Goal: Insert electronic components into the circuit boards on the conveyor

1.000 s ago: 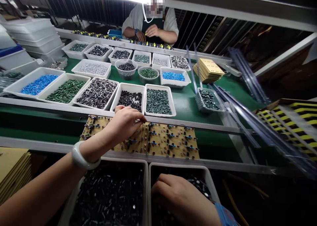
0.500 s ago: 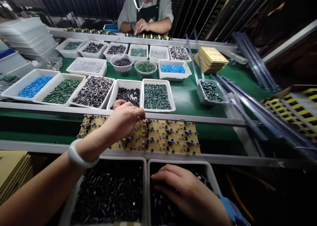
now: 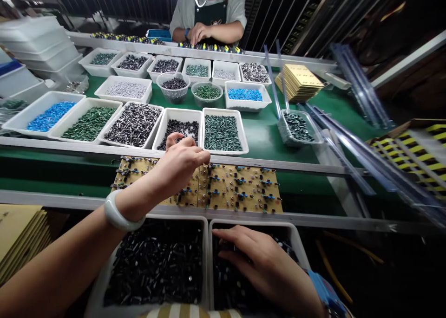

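Note:
My left hand (image 3: 183, 162), a pale bangle on its wrist, hovers over the tan circuit boards (image 3: 240, 188). Its thumb and forefinger are pinched near the seam between two boards; whatever they hold is too small to make out. Black, blue and green components stand in rows on the boards. My right hand (image 3: 259, 262) reaches into the right-hand white bin (image 3: 299, 243) of black cylindrical components, thumb and forefinger apart. The left-hand bin (image 3: 206, 262) beside it holds many similar black parts (image 3: 156, 262).
Beyond the boards, a metal rail (image 3: 299, 165) borders a green bench with white trays of small components, including blue ones (image 3: 245, 94). Clear plastic tubes (image 3: 351, 137) slant across the right side. Stacked yellow boards (image 3: 299, 82) stand behind. A co-worker (image 3: 209, 21) works opposite.
The view has shifted slightly. My left hand has moved a little to the right, still pinched over the boards. My right hand stays in the right-hand bin.

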{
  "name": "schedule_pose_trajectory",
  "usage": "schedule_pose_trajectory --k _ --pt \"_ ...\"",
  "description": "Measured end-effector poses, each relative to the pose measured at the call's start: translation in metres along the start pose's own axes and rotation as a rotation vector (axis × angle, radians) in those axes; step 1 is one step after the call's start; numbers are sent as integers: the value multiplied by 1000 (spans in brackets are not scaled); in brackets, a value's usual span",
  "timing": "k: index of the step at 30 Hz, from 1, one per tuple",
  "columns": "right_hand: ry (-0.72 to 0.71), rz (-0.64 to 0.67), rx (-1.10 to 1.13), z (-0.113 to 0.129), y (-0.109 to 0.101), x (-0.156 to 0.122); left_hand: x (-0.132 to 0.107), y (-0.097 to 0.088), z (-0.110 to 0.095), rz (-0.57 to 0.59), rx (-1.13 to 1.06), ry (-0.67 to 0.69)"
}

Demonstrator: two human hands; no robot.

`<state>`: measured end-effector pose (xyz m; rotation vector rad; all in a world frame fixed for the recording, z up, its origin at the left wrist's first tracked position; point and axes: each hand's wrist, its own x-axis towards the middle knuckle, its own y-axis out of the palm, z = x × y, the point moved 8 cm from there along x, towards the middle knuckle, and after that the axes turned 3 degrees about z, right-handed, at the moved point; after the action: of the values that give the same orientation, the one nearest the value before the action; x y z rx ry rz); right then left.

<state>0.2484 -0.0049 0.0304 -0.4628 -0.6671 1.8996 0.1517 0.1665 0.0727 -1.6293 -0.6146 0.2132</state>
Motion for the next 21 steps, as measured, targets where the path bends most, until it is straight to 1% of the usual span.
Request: schedule_pose_trajectory --k 4,6,8,10,12,14,15,17,18,19,20,21 --pt "63 -76 74 -5 -8 -1 0 2 -1 -23 -2 17" --pt "80 -120 120 -5 -15 -1 -2 1 0 -59 -10 17" --pt "90 -161 154 -5 -24 0 -6 -3 1 -102 -60 24" --pt "159 -192 200 -10 -31 1 -15 -13 -2 -144 -114 31" --pt "277 -208 278 -21 -35 2 -29 -24 -10 -186 -140 24" --pt "371 -218 343 -31 -37 3 -48 -29 -22 -181 -157 17" --pt "387 -223 351 -34 -39 5 -59 -25 -32 -130 -180 39" --pt "378 -229 317 -37 -41 11 -83 -4 -55 23 -219 109" --pt "362 -235 302 -37 -42 14 -97 9 -69 83 -228 174" --pt "349 -237 300 -37 -42 18 -111 26 -82 172 -218 242" --pt "340 -238 306 -37 -42 22 -124 42 -89 237 -170 258" --pt "334 -237 313 -37 -42 26 -135 55 -96 254 -135 282"
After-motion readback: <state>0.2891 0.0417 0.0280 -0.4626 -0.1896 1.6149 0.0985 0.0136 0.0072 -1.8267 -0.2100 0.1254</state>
